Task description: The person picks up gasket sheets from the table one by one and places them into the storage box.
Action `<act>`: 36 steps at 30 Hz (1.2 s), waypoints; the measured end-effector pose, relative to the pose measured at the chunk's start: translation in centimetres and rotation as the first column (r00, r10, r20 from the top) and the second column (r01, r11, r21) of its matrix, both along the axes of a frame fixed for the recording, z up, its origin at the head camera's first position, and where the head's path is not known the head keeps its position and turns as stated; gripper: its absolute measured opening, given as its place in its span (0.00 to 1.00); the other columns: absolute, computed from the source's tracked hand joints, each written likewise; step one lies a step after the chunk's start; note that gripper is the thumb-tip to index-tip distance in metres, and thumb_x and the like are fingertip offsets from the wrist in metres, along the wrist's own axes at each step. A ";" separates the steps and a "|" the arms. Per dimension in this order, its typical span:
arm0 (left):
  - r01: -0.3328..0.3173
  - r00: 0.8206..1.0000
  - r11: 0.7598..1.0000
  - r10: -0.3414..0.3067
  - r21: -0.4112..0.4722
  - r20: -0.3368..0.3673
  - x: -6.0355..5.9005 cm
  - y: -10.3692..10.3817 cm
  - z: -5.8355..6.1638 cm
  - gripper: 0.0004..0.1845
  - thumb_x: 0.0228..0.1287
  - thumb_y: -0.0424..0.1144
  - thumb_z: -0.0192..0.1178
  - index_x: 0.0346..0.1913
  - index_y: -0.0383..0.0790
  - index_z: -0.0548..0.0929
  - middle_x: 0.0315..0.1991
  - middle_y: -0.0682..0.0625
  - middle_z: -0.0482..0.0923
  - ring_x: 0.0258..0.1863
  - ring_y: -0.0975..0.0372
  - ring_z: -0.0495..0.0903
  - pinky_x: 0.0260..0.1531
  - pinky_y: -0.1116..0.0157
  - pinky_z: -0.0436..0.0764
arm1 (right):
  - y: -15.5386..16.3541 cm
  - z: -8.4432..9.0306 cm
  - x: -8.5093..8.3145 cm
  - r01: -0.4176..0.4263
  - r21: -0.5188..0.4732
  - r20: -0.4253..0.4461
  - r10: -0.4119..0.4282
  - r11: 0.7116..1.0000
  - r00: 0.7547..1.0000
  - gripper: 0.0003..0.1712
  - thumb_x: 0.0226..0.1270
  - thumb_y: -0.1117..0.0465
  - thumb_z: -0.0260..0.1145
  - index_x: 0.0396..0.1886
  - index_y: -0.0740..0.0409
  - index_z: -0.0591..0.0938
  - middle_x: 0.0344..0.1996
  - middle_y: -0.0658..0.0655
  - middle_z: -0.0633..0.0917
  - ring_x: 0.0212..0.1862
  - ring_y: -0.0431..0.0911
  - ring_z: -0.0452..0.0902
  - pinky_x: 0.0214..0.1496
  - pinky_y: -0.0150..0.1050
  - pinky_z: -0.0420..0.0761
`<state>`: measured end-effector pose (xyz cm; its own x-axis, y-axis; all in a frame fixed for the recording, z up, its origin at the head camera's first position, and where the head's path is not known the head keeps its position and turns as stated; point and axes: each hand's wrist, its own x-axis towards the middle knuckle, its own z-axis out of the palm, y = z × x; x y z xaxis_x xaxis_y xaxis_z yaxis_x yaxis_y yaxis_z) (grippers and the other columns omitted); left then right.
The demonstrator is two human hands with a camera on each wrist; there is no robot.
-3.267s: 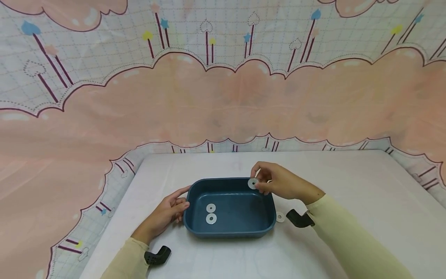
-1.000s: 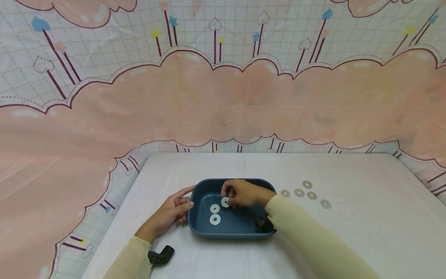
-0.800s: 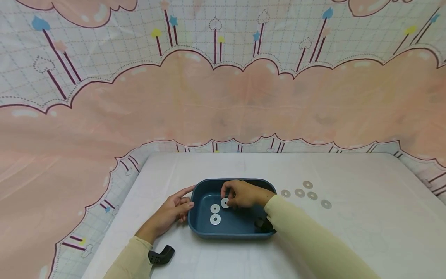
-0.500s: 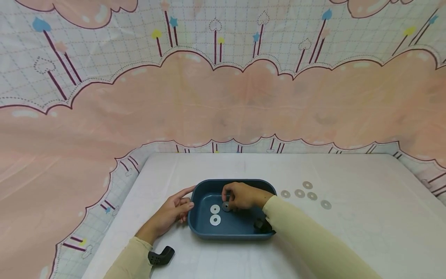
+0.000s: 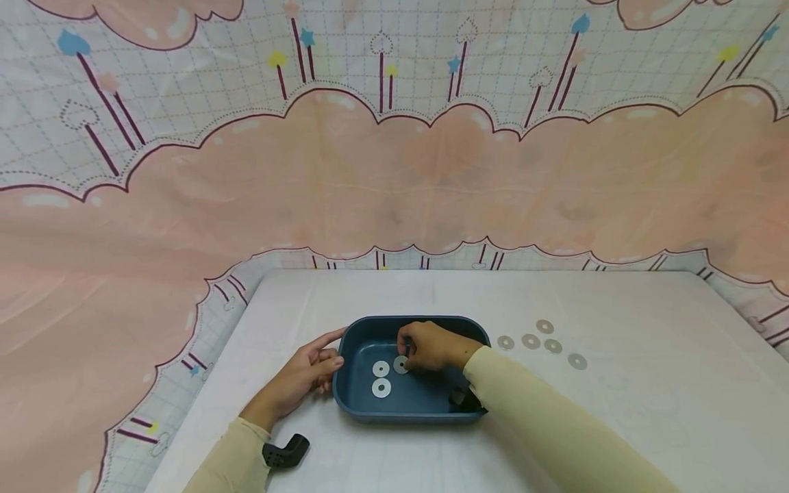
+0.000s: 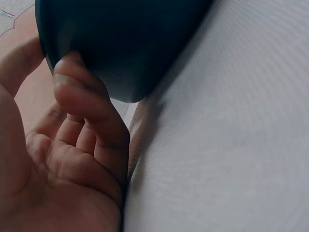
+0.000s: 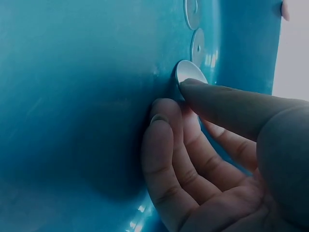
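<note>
My right hand [image 5: 431, 346] is inside a dark blue rectangular tray [image 5: 413, 416]. Between thumb and fingers it pinches a flat metal washer [image 5: 401, 365], tilted against the tray floor in the right wrist view. Two more washers, a rear one [image 5: 381, 369] and a front one [image 5: 381, 388], lie flat just left of it. My left hand [image 5: 303, 373] grips the tray's left end, its index finger along the outside and its thumb at the rim. In the left wrist view, the other fingers [image 6: 91, 140] curl below the tray wall.
Several loose washers lie on the white table [image 5: 647, 411] right of the tray, among them a far one [image 5: 545, 326] and a right-hand one [image 5: 577, 361]. Black wrist devices sit on the left wrist [image 5: 286, 452] and right wrist [image 5: 464, 399]. A patterned cloth [image 5: 431, 185] hangs behind.
My right hand has come from the tray's back right rim down into the tray with the washer. Lately the washer tipped lower and the hand shifted slightly right. My left hand keeps its grip.
</note>
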<state>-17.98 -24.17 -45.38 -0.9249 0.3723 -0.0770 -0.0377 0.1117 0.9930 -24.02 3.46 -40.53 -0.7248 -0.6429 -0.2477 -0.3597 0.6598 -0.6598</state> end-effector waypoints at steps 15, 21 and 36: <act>-0.018 1.000 1.000 0.018 -0.008 0.015 0.2 0.2 0.2 0.34 0.73 0.40 0.58 0.78 0.44 0.58 0.28 0.57 0.72 0.25 0.65 0.74 0.26 0.71 0.75 | 0.3 0.6 0.2 0.039 -0.020 0.032 -0.038 0.999 0.999 0.07 0.65 0.67 0.69 0.39 0.57 0.80 0.24 0.53 0.82 0.26 0.43 0.80 0.33 0.36 0.82; -0.031 0.999 0.999 0.031 -0.023 0.018 0.2 0.2 0.2 0.34 0.73 0.41 0.58 0.78 0.45 0.58 0.29 0.56 0.72 0.25 0.65 0.74 0.27 0.70 0.75 | 1.1 1.7 0.4 0.012 -0.042 -0.001 -0.012 0.999 1.000 0.06 0.67 0.64 0.69 0.41 0.56 0.80 0.25 0.52 0.82 0.27 0.43 0.80 0.34 0.36 0.82; -0.028 0.999 0.999 0.029 -0.023 0.014 0.1 0.1 0.1 0.33 0.74 0.39 0.57 0.77 0.44 0.58 0.30 0.56 0.73 0.24 0.65 0.74 0.26 0.70 0.75 | 6.5 5.4 2.5 0.028 -0.244 -0.075 -0.048 0.969 0.996 0.07 0.71 0.59 0.65 0.44 0.54 0.79 0.33 0.58 0.83 0.33 0.49 0.83 0.38 0.38 0.82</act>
